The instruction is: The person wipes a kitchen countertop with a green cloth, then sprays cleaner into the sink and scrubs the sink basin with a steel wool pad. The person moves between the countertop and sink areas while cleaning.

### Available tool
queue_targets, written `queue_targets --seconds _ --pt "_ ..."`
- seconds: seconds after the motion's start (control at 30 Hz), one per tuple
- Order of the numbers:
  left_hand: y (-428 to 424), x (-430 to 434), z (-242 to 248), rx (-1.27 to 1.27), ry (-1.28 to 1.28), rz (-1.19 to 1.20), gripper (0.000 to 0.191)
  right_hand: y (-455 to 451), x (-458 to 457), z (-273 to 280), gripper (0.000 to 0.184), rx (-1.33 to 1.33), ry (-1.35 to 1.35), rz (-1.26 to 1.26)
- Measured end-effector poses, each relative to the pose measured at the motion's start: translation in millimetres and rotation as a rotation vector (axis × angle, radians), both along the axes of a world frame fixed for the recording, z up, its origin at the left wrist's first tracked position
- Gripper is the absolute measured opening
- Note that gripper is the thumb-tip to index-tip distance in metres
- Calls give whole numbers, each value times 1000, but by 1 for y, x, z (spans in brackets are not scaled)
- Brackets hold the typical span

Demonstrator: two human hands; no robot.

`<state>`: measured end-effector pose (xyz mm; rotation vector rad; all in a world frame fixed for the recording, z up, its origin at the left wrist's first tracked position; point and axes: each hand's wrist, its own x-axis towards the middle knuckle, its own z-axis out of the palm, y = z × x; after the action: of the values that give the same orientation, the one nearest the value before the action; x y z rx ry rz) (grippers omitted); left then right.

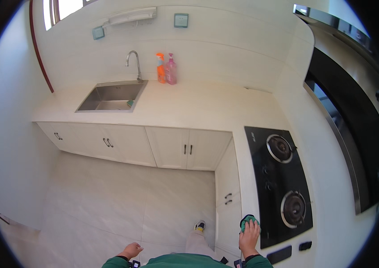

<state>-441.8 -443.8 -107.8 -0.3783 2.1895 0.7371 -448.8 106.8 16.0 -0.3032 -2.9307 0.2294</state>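
Observation:
My right hand (250,236) presses a green cloth (249,221) with a dark edge onto the pale counter strip along the left side of the black glass gas hob (259,187). Two round burners sit on the hob, a far burner (279,148) and a near burner (293,209). Low over the floor hangs my left hand (132,250), fingers curled, with nothing seen in it; whether they are fully closed is not clear.
A steel sink (109,95) with a curved tap (138,67) lies in the back counter. Beside it stand an orange spray bottle (161,70) and a pink pump bottle (171,71). A range hood (340,100) overhangs the right. Dark flat objects (279,255) lie near the hob.

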Motion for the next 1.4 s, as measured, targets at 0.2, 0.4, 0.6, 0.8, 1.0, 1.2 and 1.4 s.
queue_targets --seconds 0.2,0.4,0.6,0.8,1.0,1.2,1.4 --pt "16 -68 29 -122 -45 16 49 25 -143 -11 50 -22 96 78" --pt "58 -154 58 -128 15 5 48 48 -280 -12 49 -22 179 170" --pt "111 -245 61 37 75 -170 47 68 -394 -13 42 -111 271 111" --pt "94 -327 15 -4 -32 -234 50 77 -521 -16 36 -310 292 -63" --pt "42 -403 9 4 -36 -245 46 -37 -598 0 19 -280 91 25" --pt "42 -552 81 123 523 18 13 -147 -568 5 34 -723 -452 814" --pt "106 -707 141 311 1061 -2 5 -35 -593 30 34 -555 85 103"
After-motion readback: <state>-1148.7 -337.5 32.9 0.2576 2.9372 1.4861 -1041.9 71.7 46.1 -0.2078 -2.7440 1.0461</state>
